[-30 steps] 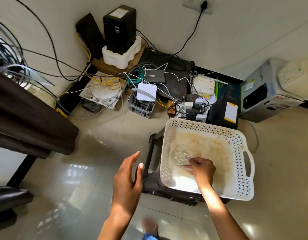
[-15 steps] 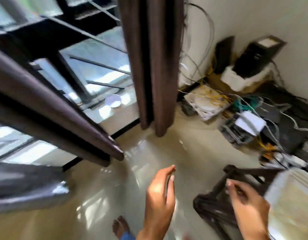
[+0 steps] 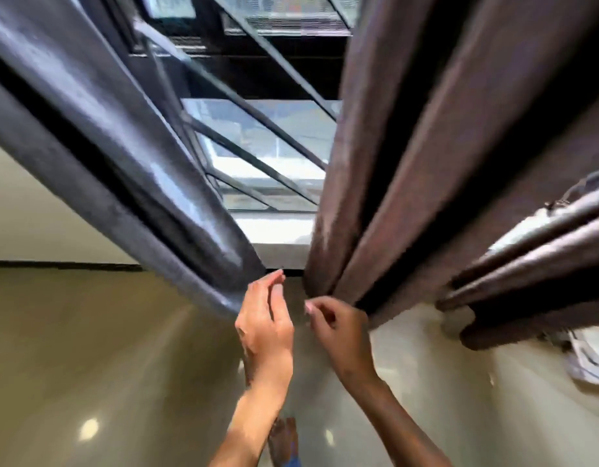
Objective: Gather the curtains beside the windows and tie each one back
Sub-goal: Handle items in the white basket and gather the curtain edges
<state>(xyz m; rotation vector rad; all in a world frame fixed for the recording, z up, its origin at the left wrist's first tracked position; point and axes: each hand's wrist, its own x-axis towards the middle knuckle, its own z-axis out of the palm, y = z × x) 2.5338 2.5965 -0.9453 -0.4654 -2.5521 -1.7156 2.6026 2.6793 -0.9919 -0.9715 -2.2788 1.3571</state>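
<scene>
The head view looks forward and down at a window (image 3: 277, 136) with dark diagonal bars (image 3: 257, 163), flanked by two hanging curtains. The left curtain (image 3: 99, 136), dark grey with a sheen, runs from 10 o'clock down to its lower edge just left of the frame centre. The right curtain (image 3: 426, 136), dark brown and deeply pleated, fills the frame from 12 o'clock to 3 o'clock; its hem ends close above the floor at about 5 o'clock from the window opening. A further bundle of brown folds (image 3: 534, 281) lies at 3 o'clock, separate from the main drop. Between the two curtains a pale sill (image 3: 277, 230) is visible in bright light. The floor (image 3: 106, 348) is glossy, light beige tile with bright reflected spots, and a dark skirting line (image 3: 55, 264) runs along the cream wall (image 3: 38, 214) at 9 o'clock. The left hand (image 3: 264, 328) is raised at 6 o'clock, fingers loosely extended and slightly curved, fingertips just beside the lower edge of the left curtain; contact cannot be confirmed. The right hand (image 3: 338, 328) is just beside it, fingers curled inward with the thumb near the fingertips, at the hem of the right curtain; whether it pinches the fabric cannot be determined. A bare foot (image 3: 282, 439) stands on the floor at 6 o'clock. Blurred white items (image 3: 587, 362) lie at 4 o'clock.
</scene>
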